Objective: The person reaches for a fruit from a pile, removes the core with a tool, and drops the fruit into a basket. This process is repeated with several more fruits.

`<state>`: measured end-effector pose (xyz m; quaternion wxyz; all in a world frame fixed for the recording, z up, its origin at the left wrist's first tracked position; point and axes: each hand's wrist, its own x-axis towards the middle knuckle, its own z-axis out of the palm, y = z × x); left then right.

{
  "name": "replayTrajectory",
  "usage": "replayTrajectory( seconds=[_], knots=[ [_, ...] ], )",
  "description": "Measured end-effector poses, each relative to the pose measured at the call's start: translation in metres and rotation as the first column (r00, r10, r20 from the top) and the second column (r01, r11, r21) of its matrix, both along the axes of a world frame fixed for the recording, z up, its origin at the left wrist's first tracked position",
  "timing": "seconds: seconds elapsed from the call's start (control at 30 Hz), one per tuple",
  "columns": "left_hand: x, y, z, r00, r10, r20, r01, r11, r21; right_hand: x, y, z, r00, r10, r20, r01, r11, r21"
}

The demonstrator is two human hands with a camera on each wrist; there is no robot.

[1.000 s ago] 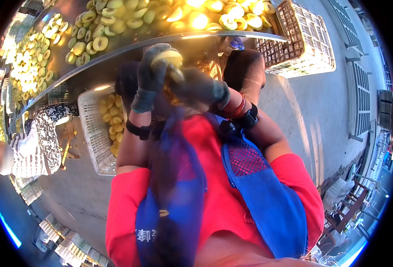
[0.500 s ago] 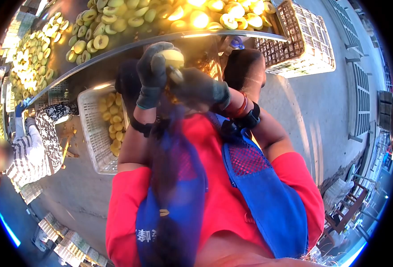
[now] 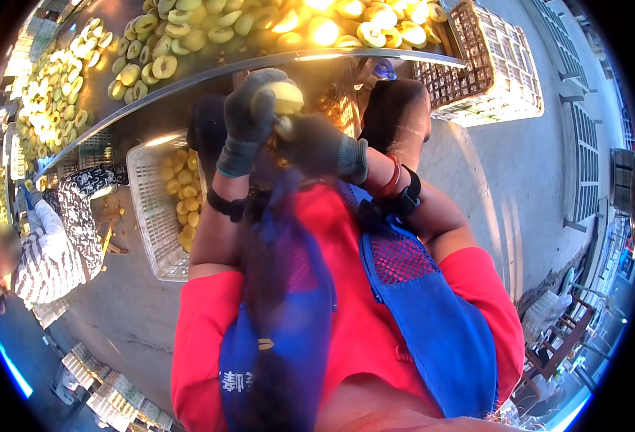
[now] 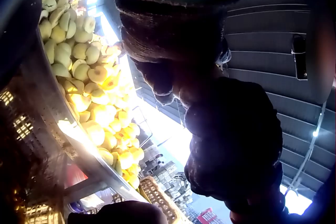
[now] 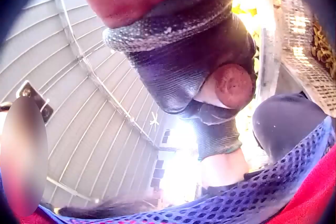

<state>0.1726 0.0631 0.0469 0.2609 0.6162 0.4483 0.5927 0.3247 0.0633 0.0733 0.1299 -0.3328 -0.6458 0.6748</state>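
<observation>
My gloved left hand [image 3: 249, 115] holds a yellow peach [image 3: 286, 98] between fingers and thumb, just below the table edge and above my lap. Close against the fruit's underside is my gloved right hand [image 3: 321, 146], its fingers curled. A round brown end of a handle [image 5: 234, 86] pokes out of that fist in the right wrist view; I cannot tell what tool it belongs to. Between the two hands shows a small pale piece [image 3: 283, 129]. Both hands appear as dark shapes in the left wrist view, the right hand [image 4: 236, 134] below the left hand [image 4: 170, 29].
Halved, pitted peaches [image 3: 180, 32] lie heaped on the metal table [image 3: 87, 133] in front. A white crate [image 3: 148, 216] of whole yellow fruit stands at my left, another crate [image 3: 497, 68] at the right. Further left, a person in a striped top [image 3: 47, 259] sits by the table.
My hands and the peach have shifted slightly to the right, still close together. The person at the left has leaned and moved an arm near the table edge.
</observation>
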Motion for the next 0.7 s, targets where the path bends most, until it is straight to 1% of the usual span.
replayTrajectory(
  seconds=[0.03, 0.13, 0.23, 0.33, 0.43, 0.5, 0.53, 0.6, 0.67, 0.7],
  knots=[
    [-0.001, 0.001, -0.001, 1.000, 0.017, -0.015, -0.017, 1.000, 0.011, -0.002, -0.002, -0.001, 0.998, -0.024, 0.054, 0.019, 0.995, 0.093],
    [-0.003, -0.004, -0.005, 0.994, -0.091, 0.060, 0.095, 0.993, -0.070, 0.006, 0.003, 0.012, 0.997, 0.061, 0.047, -0.054, 0.990, -0.134],
    [-0.004, -0.008, 0.004, 0.983, -0.173, -0.055, 0.167, 0.982, -0.089, 0.012, 0.003, -0.010, 0.965, 0.111, -0.238, -0.157, 0.970, -0.185],
    [-0.009, -0.004, 0.007, 0.945, -0.276, -0.174, 0.262, 0.960, -0.101, 0.020, 0.002, -0.018, 0.939, 0.071, -0.336, -0.209, 0.894, -0.396],
    [-0.008, -0.007, -0.002, 0.982, -0.174, 0.074, 0.186, 0.963, -0.195, 0.015, 0.004, -0.027, 0.932, 0.178, -0.317, -0.251, 0.945, -0.209],
    [-0.021, -0.007, 0.002, 0.946, 0.010, 0.323, 0.122, 0.915, -0.385, 0.014, 0.002, -0.019, 0.965, 0.161, -0.205, -0.192, 0.970, -0.145],
    [-0.029, -0.007, 0.004, 0.897, 0.122, 0.425, 0.106, 0.874, -0.474, 0.013, 0.002, -0.015, 0.977, 0.153, -0.147, -0.170, 0.980, -0.107],
    [-0.041, -0.006, -0.006, 0.954, 0.178, 0.240, -0.082, 0.928, -0.363, 0.012, 0.003, -0.043, 0.981, 0.035, -0.191, -0.059, 0.991, -0.122],
    [-0.058, -0.017, -0.008, 0.967, 0.249, 0.049, -0.227, 0.935, -0.271, 0.006, 0.002, -0.054, 0.964, -0.100, -0.247, 0.062, 0.985, -0.161],
    [-0.066, -0.023, -0.008, 0.953, 0.298, -0.044, -0.300, 0.929, -0.217, 0.007, 0.004, -0.056, 0.975, -0.095, -0.200, 0.049, 0.973, -0.224]
  ],
)
